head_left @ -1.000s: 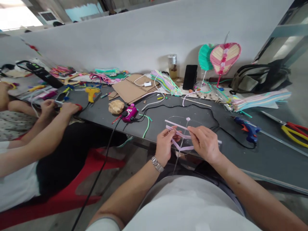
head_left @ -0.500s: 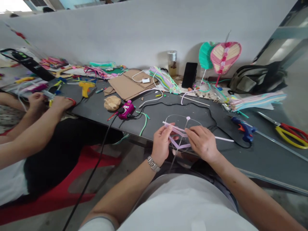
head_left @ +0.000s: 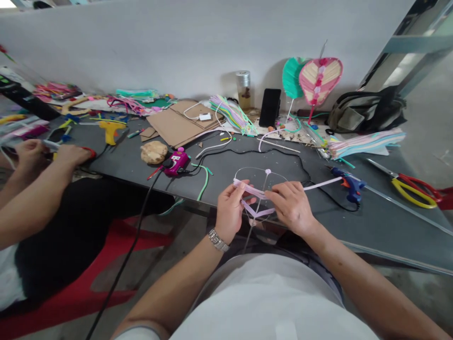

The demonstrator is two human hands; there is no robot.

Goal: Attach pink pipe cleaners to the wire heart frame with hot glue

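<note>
The left hand [head_left: 230,207] is pinching a flat, pale-lilac strip [head_left: 254,190] at the left edge of a rounded, thin-wire frame [head_left: 259,203]; the right hand [head_left: 292,206] is gripping it nearer its free tail [head_left: 322,183], which is extending rightward, crosswise to the stem [head_left: 266,180].

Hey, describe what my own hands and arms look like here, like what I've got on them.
Your left hand and right hand wear no gloves. A silver-coloured, linked metal band circles the left wrist; the right wrist has nothing on it. A short white sleeve with a greyish edge shows on the left arm; the right sleeve is out of view.
</note>
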